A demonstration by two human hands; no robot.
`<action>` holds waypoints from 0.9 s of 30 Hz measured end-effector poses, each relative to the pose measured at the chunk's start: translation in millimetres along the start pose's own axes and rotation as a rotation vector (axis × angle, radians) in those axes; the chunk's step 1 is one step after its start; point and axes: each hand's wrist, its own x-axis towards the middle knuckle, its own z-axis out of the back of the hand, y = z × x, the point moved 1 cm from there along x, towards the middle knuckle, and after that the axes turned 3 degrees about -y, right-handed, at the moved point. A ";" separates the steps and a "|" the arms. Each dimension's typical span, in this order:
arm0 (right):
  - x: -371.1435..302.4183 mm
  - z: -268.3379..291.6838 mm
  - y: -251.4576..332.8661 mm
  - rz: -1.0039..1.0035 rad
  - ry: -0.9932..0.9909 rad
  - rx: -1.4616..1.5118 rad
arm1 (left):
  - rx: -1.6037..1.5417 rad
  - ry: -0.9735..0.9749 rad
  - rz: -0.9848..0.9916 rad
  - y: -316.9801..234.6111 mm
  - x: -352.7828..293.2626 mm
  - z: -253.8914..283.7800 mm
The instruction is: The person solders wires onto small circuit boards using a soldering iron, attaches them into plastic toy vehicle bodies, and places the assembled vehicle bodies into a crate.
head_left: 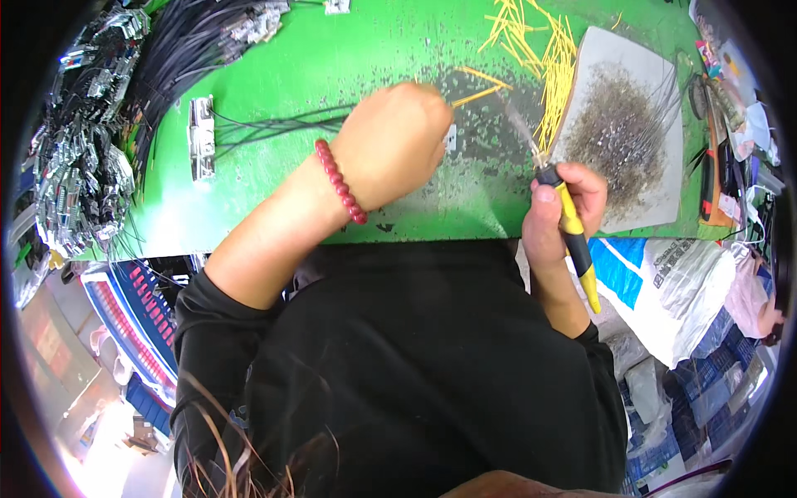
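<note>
Right hand: here at centre right, the right hand (566,212) has thumb and fingers closed round a yellow-and-black pen-shaped tool (579,249), its tail angling down past the palm.
Left hand: over at upper centre, the left hand (394,145) is curled, back up; its fingertips are hidden, so I cannot tell what they grip.
Bracelet: red beads (336,178) ring that wrist.
Black wires: these wires (282,129) run from a silver metal piece (202,139) on the left to beneath the left hand.
Tool tip: blurred, slanting up-left, ending near thin yellow strips (483,95) just beyond the left fingers; contact unclear.
Grey board: speckled with dark debris, the board (610,51) sits upper right.
Yellow bundle: more strips (558,70) spread at the top, beside the board.
</note>
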 end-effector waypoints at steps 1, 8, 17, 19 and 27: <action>0.7 0.7 -2.1 -0.032 0.008 -0.025 | 0.001 -0.015 0.014 4.2 1.4 0.3; 30.3 9.9 9.4 -0.066 0.204 -0.072 | -0.039 -0.102 -0.117 2.6 -6.1 -3.2; 273.5 84.4 21.2 0.450 -0.035 -0.521 | -0.155 -0.383 -0.008 6.2 -23.4 69.4; 358.3 128.0 -2.8 0.308 -0.118 -0.340 | -0.139 -0.397 0.017 15.5 -29.7 75.0; 467.0 109.1 -44.9 0.304 -0.605 -1.089 | -0.145 -0.419 0.132 36.1 -46.2 76.6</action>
